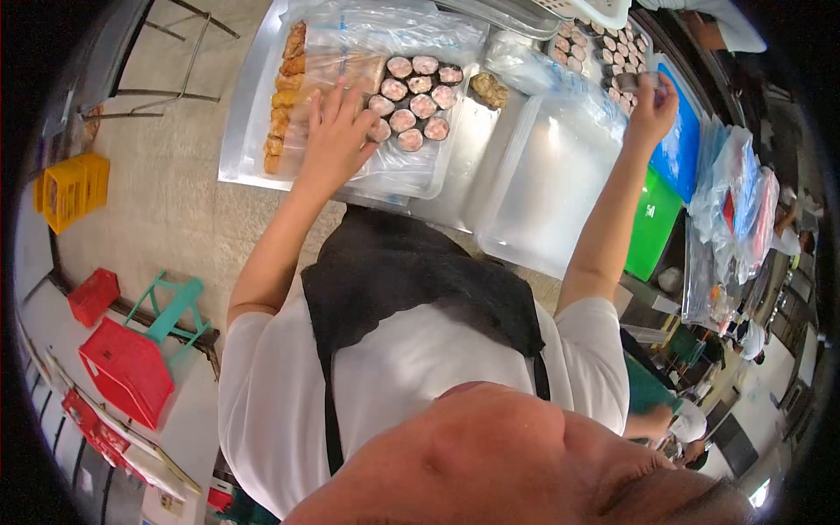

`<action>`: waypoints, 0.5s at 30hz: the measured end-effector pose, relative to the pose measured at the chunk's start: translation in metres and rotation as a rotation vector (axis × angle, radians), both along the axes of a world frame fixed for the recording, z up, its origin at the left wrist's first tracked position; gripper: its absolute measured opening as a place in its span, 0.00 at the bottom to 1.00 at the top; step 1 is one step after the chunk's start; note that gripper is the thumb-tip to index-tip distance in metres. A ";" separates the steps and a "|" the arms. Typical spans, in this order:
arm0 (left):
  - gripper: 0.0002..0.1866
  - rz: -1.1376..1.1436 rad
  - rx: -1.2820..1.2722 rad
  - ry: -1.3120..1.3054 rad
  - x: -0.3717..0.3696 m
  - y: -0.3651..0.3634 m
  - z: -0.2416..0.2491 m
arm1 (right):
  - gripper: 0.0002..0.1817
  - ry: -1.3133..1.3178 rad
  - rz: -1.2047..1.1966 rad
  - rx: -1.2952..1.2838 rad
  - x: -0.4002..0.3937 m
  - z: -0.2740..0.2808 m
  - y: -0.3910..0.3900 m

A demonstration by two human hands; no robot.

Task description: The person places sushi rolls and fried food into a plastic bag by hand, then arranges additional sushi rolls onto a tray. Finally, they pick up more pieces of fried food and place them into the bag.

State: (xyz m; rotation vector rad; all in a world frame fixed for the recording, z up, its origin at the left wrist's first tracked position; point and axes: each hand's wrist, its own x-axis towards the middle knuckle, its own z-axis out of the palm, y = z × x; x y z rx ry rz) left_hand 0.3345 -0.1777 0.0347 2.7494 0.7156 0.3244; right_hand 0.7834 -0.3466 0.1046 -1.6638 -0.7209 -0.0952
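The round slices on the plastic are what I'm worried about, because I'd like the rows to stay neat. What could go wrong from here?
The left hand lies on the plastic right beside the round slices, so a sideways slip might push the nearest ones out of line. The plastic sheet looks loose and wrinkled; if it caught and shifted, slices could move with it. The right hand holds a dark piece near other slices, and might bump them.
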 end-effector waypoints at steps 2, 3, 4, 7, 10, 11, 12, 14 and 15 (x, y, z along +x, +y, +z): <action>0.23 -0.038 -0.017 0.000 -0.003 0.004 0.000 | 0.18 -0.021 0.194 0.001 -0.071 0.007 -0.001; 0.24 -0.055 -0.028 0.008 -0.004 0.005 0.002 | 0.21 0.129 0.343 -0.111 -0.111 0.011 -0.003; 0.24 -0.071 -0.039 0.017 -0.006 0.005 0.005 | 0.23 0.226 0.400 -0.191 -0.149 -0.002 -0.004; 0.26 -0.136 -0.052 0.004 -0.017 0.008 0.008 | 0.24 0.107 0.635 -0.363 -0.252 -0.025 0.011; 0.26 -0.176 -0.077 -0.027 -0.028 0.013 0.004 | 0.25 -0.037 0.727 -0.420 -0.302 -0.054 0.025; 0.25 -0.184 -0.090 -0.037 -0.031 0.015 0.003 | 0.26 -0.102 0.746 -0.436 -0.310 -0.062 0.026; 0.25 -0.205 -0.093 -0.039 -0.033 0.016 0.001 | 0.26 -0.118 0.715 -0.497 -0.317 -0.061 0.026; 0.23 -0.244 -0.103 -0.041 -0.036 0.018 -0.001 | 0.27 -0.145 0.655 -0.624 -0.330 -0.057 0.023; 0.23 -0.258 -0.093 -0.048 -0.036 0.018 -0.001 | 0.28 -0.158 0.637 -0.666 -0.333 -0.054 0.023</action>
